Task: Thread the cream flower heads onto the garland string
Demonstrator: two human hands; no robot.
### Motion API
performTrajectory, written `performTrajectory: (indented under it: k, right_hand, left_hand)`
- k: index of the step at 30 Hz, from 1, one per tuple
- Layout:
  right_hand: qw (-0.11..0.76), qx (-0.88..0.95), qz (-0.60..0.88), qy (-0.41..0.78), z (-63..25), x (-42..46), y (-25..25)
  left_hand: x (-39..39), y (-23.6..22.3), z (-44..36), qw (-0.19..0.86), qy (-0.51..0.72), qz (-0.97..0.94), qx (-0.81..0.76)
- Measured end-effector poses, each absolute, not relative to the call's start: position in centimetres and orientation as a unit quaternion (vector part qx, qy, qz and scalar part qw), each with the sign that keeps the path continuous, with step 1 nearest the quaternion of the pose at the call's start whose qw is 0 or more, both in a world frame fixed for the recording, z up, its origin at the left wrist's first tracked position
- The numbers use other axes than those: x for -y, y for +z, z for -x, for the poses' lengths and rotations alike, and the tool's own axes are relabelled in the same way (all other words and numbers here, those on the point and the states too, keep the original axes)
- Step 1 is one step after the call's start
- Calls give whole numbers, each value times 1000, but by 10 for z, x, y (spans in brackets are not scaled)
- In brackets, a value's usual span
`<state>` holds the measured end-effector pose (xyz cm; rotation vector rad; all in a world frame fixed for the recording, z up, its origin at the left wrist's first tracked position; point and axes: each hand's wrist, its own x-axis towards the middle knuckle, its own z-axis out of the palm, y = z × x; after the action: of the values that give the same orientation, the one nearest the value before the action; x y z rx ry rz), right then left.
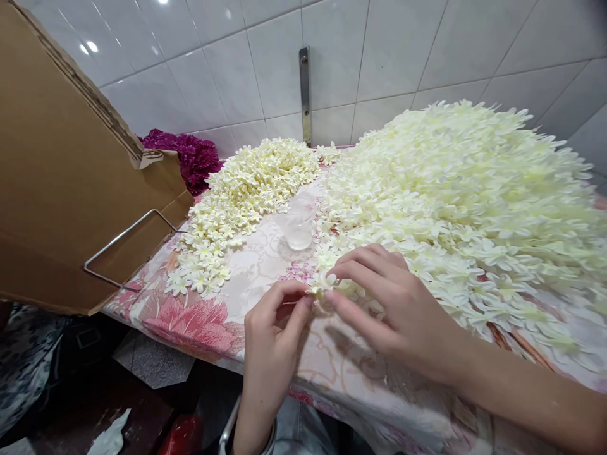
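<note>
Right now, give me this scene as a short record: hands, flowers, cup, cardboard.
Left hand: thumb and forefinger pinching a white flower
Right hand: fingertips at the same flower
Smaller flower pile: left of the cup
Larger flower pile: right of the cup
Cup: clear, on the floral tablecloth
Cardboard: at left, magenta bundle beyond it

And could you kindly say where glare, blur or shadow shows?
Head view: bright glare spots on the wall tiles at upper left; the larger flower pile, at right, looks soft and smeared; a faint shadow falls on the tablecloth below the right hand.
</note>
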<state>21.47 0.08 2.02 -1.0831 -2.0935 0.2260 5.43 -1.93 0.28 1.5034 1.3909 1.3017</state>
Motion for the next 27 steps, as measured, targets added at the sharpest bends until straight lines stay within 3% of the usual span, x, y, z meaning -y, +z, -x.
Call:
performTrajectory:
  k: [14,19,27]
  right_hand:
    - [295,835,449,119,-217,-7,15]
    - [339,824,444,89,-218,-6,17]
    - [379,758,493,195,-222,-8,27]
  left_hand:
    - [17,1,-53,339,490,-592,-542]
    - [18,1,-54,348,490,-585,-545]
    - [19,1,-54,359,494,-579,-541]
